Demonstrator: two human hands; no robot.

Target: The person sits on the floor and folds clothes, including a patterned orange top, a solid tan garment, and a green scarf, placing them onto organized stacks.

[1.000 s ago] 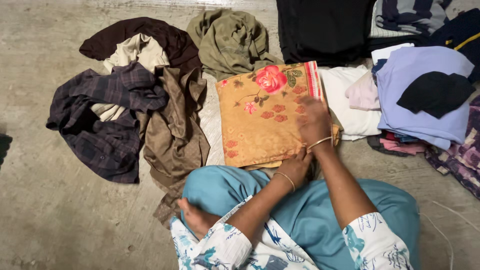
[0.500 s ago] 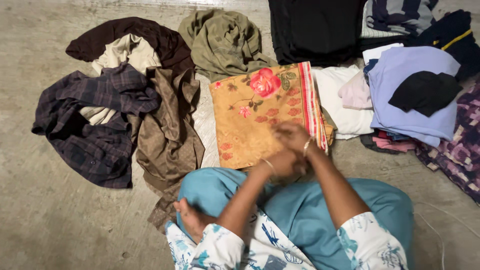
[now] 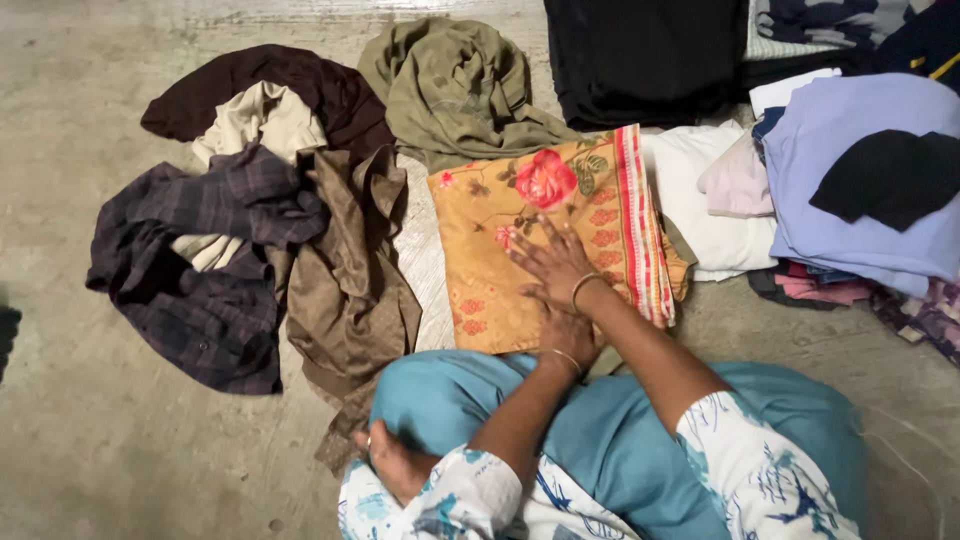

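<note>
My right hand (image 3: 553, 262) lies spread flat, left hand (image 3: 566, 330) pressing beside it, on the folded orange floral cloth (image 3: 500, 250) on the floor before my knees; I should smooth outward evenly, keeping edges square.

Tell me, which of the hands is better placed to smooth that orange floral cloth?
Probably the right hand: it lies flat, fingers spread, on the middle of the orange floral cloth. The left hand sits at its near edge, partly under the right wrist.
</note>
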